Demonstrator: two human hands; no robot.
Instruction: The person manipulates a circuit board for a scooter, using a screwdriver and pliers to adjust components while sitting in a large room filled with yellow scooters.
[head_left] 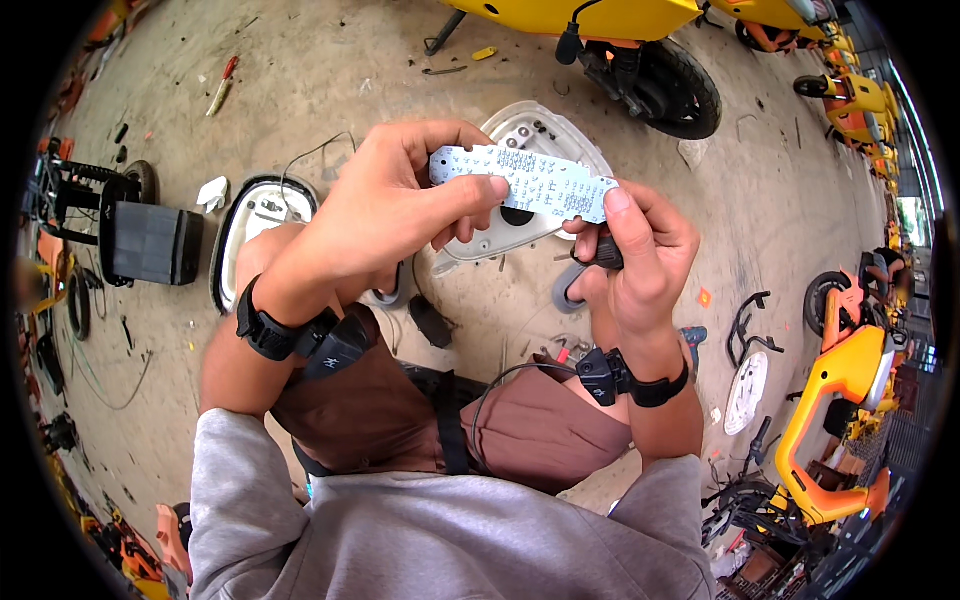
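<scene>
A light-blue, elongated circuit board (pixel 540 180) is held up between my two hands, slightly tilted. My left hand (pixel 400 200) grips its left end, thumb on the face. My right hand (pixel 645 250) pinches the right end; a black ridged object (pixel 608 252), which I cannot identify, also sits in its fingers. Behind and below the board is a white plastic housing (pixel 470 255) on the floor, partly hidden. Another white housing with a black rim (pixel 230 270) lies left of my legs, near my left forearm.
A yellow scooter with a black wheel (pixel 676 95) is ahead; more yellow frames (pixel 805 460) line the right, near a crouched person (pixel 885 275). A black box on a chassis (pixel 155 245) stands left. A white panel (pixel 745 395), cables and small tools lie about the concrete floor.
</scene>
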